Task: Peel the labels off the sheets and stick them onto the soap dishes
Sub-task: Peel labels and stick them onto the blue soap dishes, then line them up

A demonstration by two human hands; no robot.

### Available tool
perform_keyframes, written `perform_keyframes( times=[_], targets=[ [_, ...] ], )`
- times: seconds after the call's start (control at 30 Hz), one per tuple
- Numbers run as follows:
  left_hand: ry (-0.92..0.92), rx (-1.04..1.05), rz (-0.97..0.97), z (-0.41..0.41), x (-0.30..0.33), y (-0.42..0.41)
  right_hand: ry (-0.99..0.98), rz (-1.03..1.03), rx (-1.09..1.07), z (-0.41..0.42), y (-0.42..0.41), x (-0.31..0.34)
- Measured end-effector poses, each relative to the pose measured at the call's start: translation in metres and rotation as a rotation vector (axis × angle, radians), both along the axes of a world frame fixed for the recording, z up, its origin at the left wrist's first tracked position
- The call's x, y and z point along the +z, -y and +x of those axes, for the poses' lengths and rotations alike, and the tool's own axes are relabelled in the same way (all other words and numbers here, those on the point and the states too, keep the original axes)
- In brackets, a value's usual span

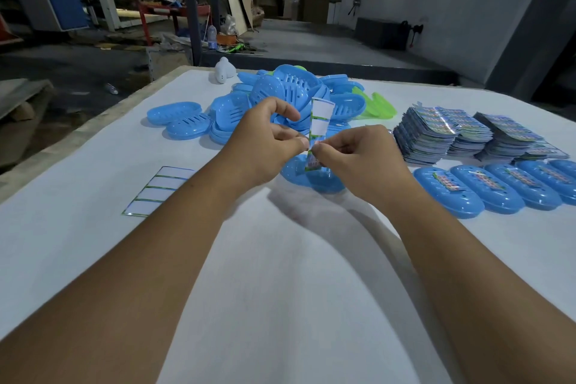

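A narrow label sheet (pixel 320 117) stands upright between my hands above the table; its upper cells are bare white. My left hand (pixel 265 146) pinches the sheet's left edge with thumb and forefinger. My right hand (pixel 352 156) pinches a printed label (pixel 312 162) near the sheet's lower end. Under both hands lies a blue soap dish (pixel 314 182). A heap of blue soap dishes (pixel 280 97) lies behind it. Several labelled blue dishes (pixel 467 193) lie in a row at the right.
Stacks of printed label sheets (pixel 442 134) sit at the right, behind the labelled row. A used sheet (pixel 159 190) with bare white cells lies at the left. Green dishes (pixel 377 106) and a white object (pixel 223 70) sit near the heap. The table (pixel 280 274) has a white cover.
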State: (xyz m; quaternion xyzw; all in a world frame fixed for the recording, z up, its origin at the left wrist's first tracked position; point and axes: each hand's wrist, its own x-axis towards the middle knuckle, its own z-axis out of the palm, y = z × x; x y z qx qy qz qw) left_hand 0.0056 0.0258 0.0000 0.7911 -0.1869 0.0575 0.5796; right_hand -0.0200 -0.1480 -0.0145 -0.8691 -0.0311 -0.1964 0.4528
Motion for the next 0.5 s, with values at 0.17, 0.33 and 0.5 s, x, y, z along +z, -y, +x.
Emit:
perform_keyframes(
  times=[0.17, 0.33, 0.5],
  targets=[
    [0.044, 0.013, 0.042, -0.0011, -0.0005, 0.0013, 0.013, -0.019, 0.012, -0.0019, -0.0030, 0.0020],
    [0.089, 0.013, 0.081, -0.0015, -0.0030, 0.0040, 0.032, -0.044, 0.017, -0.0043, -0.0052, 0.0024],
    [0.113, 0.003, 0.089, -0.0011, -0.0045, 0.0052, 0.050, -0.082, -0.003, -0.0051, -0.0067, 0.0020]
  ],
)
